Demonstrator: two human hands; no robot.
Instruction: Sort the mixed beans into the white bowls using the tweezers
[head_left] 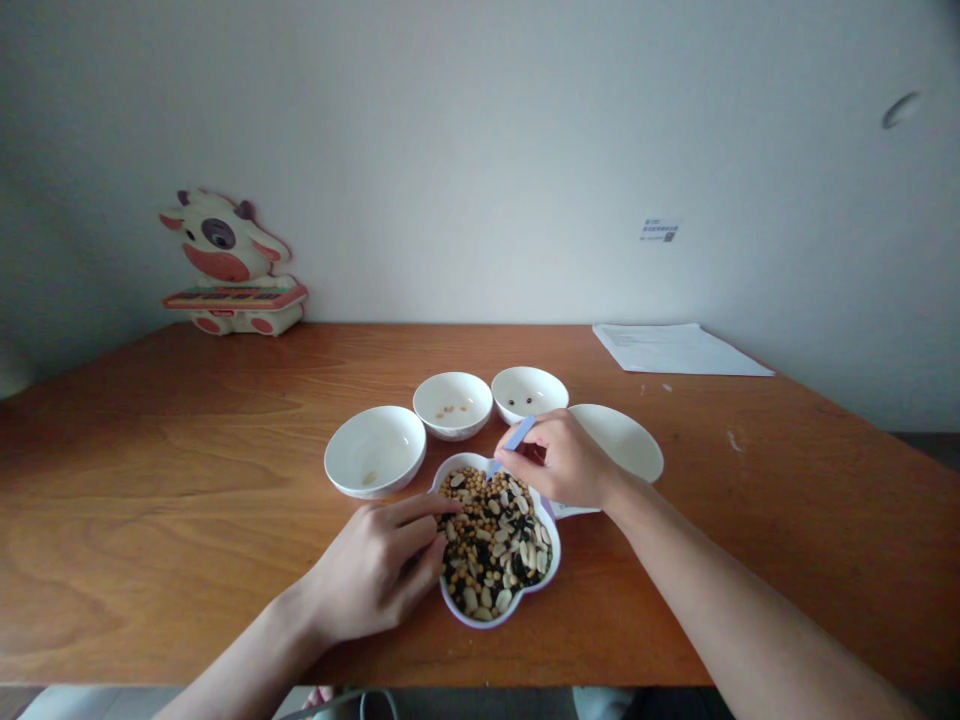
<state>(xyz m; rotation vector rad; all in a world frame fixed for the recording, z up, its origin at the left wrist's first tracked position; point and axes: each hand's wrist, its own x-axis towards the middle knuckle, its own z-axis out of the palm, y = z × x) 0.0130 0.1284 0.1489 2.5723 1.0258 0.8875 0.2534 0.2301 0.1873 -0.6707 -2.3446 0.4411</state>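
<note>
Noted at front centre of brown, wood-grained table [187, 480]: lobed white bowl with lavender edging [556, 555], filled with small round tan beans [495, 488], dark seeds [498, 560] and pale, oval peanut halves [503, 600]. Observed pinching slim, flat lavender tool [520, 431] at far rim: right hand [564, 460]. Observed at left rim, fingers loosely bent: left hand [382, 565]; cannot tell whether gripping. Found behind: smooth, round white bowls [452, 434].

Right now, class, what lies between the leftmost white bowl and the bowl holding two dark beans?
In the head view, another white bowl, with a few pale pieces inside, sits between them.
</note>
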